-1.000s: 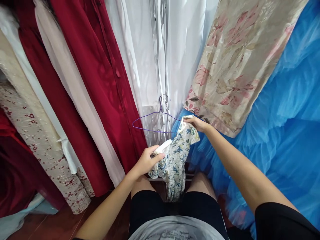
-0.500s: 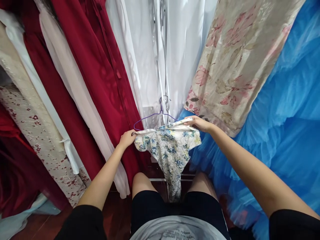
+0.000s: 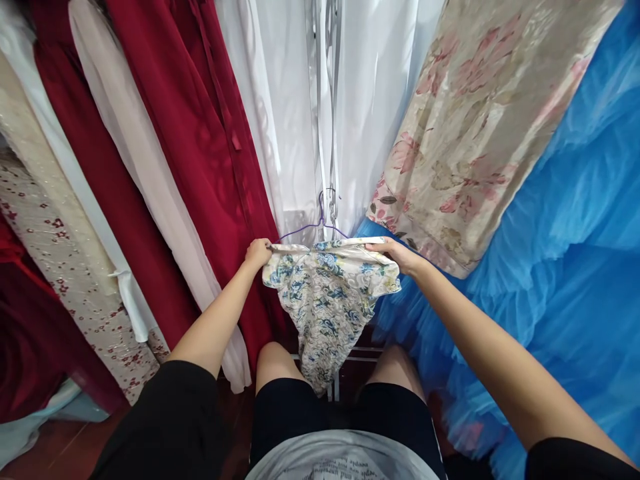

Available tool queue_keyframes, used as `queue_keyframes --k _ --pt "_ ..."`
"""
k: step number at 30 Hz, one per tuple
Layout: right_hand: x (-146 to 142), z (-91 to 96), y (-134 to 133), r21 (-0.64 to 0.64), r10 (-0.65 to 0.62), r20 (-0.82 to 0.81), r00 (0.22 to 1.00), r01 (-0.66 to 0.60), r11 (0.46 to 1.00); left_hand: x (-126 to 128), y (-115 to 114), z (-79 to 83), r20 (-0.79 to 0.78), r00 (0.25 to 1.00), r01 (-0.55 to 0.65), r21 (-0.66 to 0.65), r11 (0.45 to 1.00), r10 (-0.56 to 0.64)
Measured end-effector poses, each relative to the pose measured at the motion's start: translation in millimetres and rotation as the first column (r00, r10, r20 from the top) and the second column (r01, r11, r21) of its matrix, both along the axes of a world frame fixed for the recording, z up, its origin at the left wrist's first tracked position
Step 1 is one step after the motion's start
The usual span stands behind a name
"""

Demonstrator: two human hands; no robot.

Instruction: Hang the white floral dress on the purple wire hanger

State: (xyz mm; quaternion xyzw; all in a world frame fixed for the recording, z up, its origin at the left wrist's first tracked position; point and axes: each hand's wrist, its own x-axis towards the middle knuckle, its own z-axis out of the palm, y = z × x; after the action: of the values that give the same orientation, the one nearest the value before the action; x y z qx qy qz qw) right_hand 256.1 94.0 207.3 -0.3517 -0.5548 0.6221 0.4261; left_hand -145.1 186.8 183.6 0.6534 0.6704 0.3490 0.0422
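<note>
A white garment with a blue and yellow floral print [image 3: 333, 293] hangs between my hands, its top edge spread wide and its lower part narrowing down between my knees. My left hand [image 3: 259, 253] pinches the left end of that edge. At the right end, my right hand [image 3: 395, 252] grips the fabric between thumb and fingers. A purple hanger [image 3: 321, 220] rises behind the garment; its hook and part of its shoulders show, while its lower part is hidden. The hook lies in front of white hanging cloth with long straps. Whether the hook hangs on anything I cannot tell.
Dark red dresses [image 3: 200, 133] and a pale pink one [image 3: 145, 153] hang to the left. Long white fabric [image 3: 375, 100] hangs straight ahead. On the right are a beige floral dress [image 3: 475, 133] and a blue tulle gown [image 3: 565, 280]. A white bar [image 3: 365, 355] runs low between my legs.
The garment's top edge has risen slightly and is more level and stretched. More of its print shows, and it covers more of the hanger. Both hands keep their hold.
</note>
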Motion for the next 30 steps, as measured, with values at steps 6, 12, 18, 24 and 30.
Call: queue_keyframes --k 6,12,18,24,30 --pt "1 0.9 7 0.027 0.053 0.039 0.998 -0.054 0.998 -6 -6 -12.5 -0.045 0.995 -0.091 -0.033 0.995 0.089" --pt "-2 4.4 4 -0.033 0.071 -0.015 0.997 -0.072 0.997 9 14 10.0 0.025 0.971 -0.239 0.07 0.968 0.238" --pt "-3 2.4 4 -0.2 0.069 -0.077 0.995 -0.084 0.976 8 28 -10.5 0.108 0.98 -0.159 -0.056 0.986 0.164" --pt "-2 3.0 7 -0.194 0.062 -0.077 0.995 -0.076 0.978 -3 35 -28.0 0.251 0.953 -0.149 -0.101 0.984 0.17" --pt "-4 1.9 9 -0.24 0.06 -0.057 0.997 -0.072 0.968 13 51 -27.1 0.395 0.909 -0.129 -0.033 0.991 0.131"
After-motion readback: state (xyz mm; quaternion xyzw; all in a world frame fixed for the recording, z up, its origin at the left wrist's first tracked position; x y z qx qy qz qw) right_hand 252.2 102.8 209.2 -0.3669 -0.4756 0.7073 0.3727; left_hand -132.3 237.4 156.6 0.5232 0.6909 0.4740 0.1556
